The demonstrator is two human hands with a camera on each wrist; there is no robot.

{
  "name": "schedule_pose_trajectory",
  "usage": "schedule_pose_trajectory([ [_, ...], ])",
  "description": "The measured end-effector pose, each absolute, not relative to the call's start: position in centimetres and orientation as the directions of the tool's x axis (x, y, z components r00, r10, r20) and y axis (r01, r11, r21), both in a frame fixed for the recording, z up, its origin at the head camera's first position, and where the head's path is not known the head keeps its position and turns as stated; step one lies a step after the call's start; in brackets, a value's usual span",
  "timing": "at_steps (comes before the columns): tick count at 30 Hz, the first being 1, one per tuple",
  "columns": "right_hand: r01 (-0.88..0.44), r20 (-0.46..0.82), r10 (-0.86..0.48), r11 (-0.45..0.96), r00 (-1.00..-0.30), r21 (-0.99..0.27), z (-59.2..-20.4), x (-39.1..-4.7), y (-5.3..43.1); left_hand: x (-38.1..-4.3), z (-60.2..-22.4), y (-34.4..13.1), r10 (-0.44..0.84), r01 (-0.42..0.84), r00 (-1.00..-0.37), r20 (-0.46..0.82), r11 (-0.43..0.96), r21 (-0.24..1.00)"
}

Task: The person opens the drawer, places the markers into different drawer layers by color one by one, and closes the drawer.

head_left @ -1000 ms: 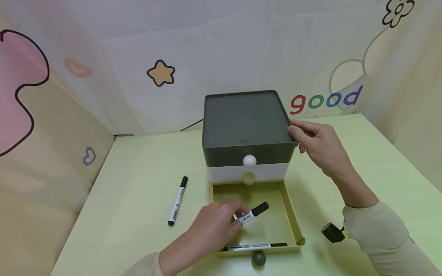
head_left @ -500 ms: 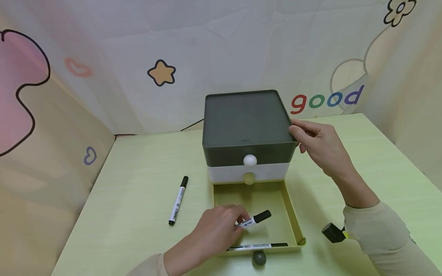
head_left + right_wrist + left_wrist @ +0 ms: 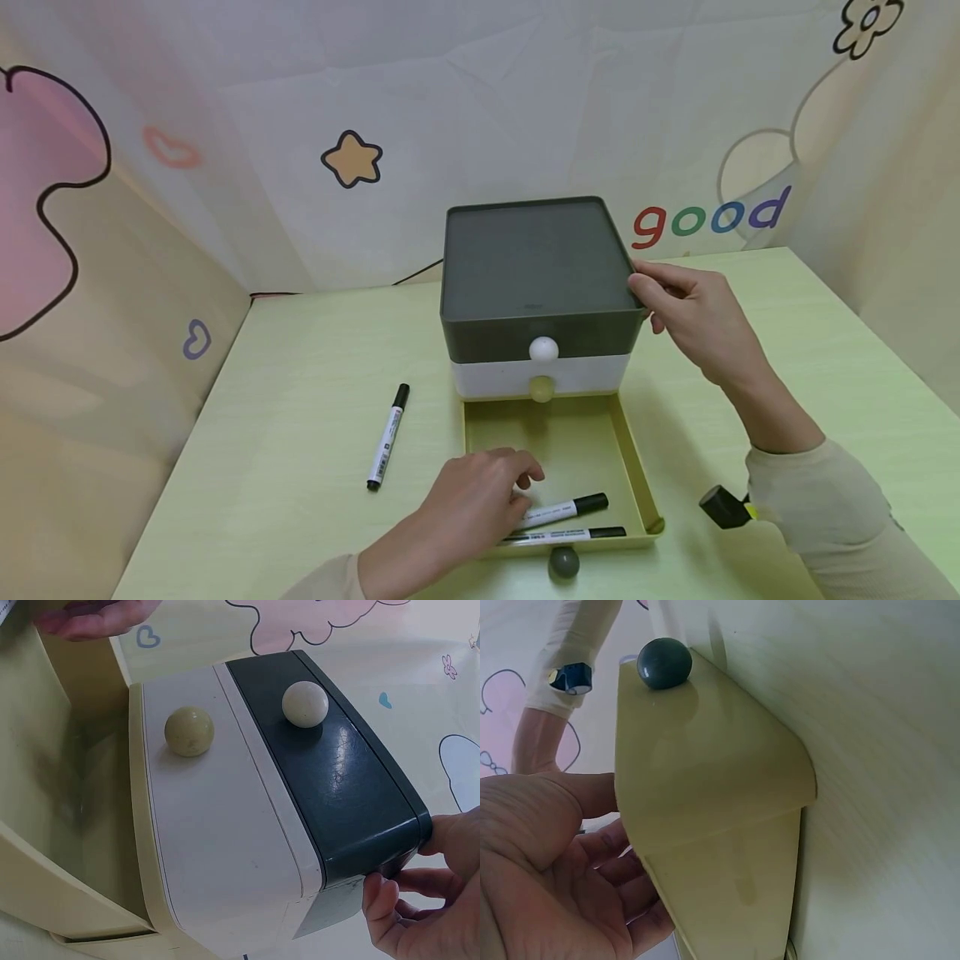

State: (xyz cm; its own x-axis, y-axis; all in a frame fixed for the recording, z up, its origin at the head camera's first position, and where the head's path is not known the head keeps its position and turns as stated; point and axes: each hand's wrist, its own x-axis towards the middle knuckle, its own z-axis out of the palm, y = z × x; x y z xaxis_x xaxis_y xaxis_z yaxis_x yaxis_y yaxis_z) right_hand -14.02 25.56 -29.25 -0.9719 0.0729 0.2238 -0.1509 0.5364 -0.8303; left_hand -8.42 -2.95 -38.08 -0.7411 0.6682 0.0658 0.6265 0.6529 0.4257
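A desktop drawer organizer has a dark grey top tier, a white middle tier and a pulled-out yellow bottom drawer. Inside that drawer, near its front wall, lie a black-capped marker and a second marker, side by side. Over the drawer's left side hovers my left hand, fingers loosely bent and holding nothing; it hides the left ends of both markers. My right hand grips the top tier's right edge, thumb at the rim and fingers against the side. A third marker lies on the table, left of the organizer.
A black object with a yellow-green part shows at the right sleeve. The drawer's grey round knob sticks out toward me. A printed cloth backdrop rises behind the table, and a thin dark cord runs behind the organizer.
My left hand has let go of the marker, which now lies in the drawer just behind the other one. The right hand has stayed on the organizer's edge.
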Motion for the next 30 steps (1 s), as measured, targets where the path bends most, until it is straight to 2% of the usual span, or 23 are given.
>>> schedule_pose_trajectory([
  [9,-0.161,0.231,0.07,0.528,-0.97,-0.834,-29.3,-14.0,25.4,-8.7,-37.4,-4.2,0.621,0.571,-0.78,0.077,0.655,0.495],
  [18,-0.159,0.231,0.073,0.529,-0.97,-0.833,-29.3,-14.0,25.5,-9.1,-36.6,-6.1,0.538,0.521,-0.829,0.153,0.64,0.565],
  [30,-0.162,0.232,0.069,0.528,-0.97,-0.834,-29.4,-14.0,25.4,-9.2,-35.6,-8.1,0.416,0.478,-0.876,0.244,0.678,0.558],
])
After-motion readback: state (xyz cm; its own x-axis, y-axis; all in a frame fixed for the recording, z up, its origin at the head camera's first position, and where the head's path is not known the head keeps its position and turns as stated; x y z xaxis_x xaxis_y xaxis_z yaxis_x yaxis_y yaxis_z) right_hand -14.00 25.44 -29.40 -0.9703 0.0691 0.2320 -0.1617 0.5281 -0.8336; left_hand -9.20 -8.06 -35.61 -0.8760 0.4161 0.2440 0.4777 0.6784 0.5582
